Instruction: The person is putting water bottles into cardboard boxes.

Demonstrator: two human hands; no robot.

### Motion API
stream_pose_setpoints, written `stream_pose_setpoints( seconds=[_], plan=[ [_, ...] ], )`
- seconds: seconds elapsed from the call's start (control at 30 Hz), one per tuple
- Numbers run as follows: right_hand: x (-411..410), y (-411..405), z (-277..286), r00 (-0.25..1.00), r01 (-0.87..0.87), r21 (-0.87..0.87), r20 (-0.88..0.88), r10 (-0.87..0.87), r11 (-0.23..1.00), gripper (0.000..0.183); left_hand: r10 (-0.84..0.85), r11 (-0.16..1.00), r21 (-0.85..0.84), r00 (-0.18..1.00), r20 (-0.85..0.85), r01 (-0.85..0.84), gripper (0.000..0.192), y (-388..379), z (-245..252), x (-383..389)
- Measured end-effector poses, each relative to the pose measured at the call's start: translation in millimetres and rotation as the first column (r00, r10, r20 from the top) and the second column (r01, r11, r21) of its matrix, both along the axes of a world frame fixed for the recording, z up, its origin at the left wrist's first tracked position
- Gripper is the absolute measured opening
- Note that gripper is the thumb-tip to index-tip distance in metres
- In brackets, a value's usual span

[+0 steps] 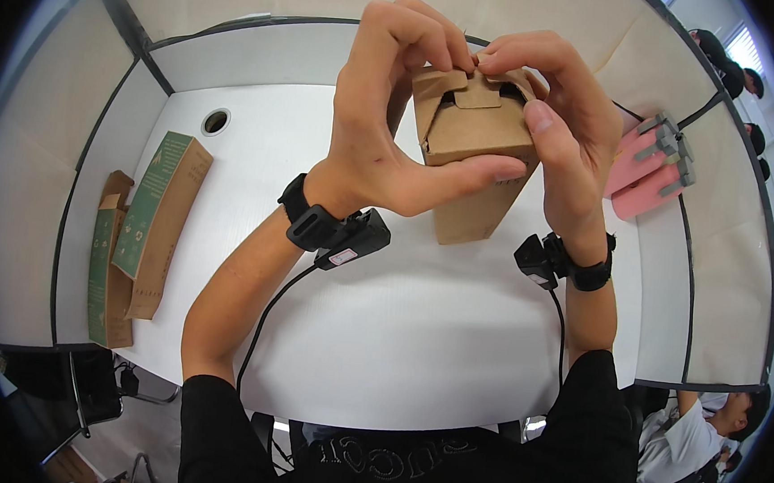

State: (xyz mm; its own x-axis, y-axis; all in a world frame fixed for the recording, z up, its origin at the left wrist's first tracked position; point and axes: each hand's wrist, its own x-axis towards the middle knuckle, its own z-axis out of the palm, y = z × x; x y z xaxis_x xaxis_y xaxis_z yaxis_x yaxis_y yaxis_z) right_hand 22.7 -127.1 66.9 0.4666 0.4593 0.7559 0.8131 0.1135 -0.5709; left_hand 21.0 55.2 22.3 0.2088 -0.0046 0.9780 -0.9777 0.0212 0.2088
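Note:
A tall brown cardboard box (pixel 480 137) stands tilted before me, its top end towards the camera. A tab lies across that end, and dark gaps show on both sides of it. My left hand (pixel 392 117) grips the box, with the thumb along the near edge and the bent fingers at the far edge of the top. Across from it, my right hand (pixel 564 112) holds the right side, its thumb by the corner and its index fingertip at the back flaps. The fingertips of both hands nearly meet there. Each wrist wears a black strap with a small cabled device.
Two green-and-brown cardboard boxes (pixel 162 226) lie overlapping at the left of the white table (pixel 393 349). A round cable hole (pixel 215 122) sits at the back left. Pink objects with grey clips (pixel 651 172) are at the right partition. Other people sit beyond it.

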Motion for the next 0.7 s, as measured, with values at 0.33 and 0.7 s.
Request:
stream_pose_setpoints(
  seconds=[0.33, 0.7],
  plan=[
    [0, 1, -9, 0.994, 0.005, 0.169, 0.105, -0.023, 0.986, 0.030, 0.021, 0.999, -0.027, 0.997, 0.074, -0.019, 0.084, -12, -8, 5],
    [-8, -5, -12, 0.969, 0.177, 0.315, 0.109, -0.221, 0.932, 0.053, -0.103, 0.990, 0.092, 0.995, -0.003, 0.103, 0.087, -22, -15, 2]
  ],
)
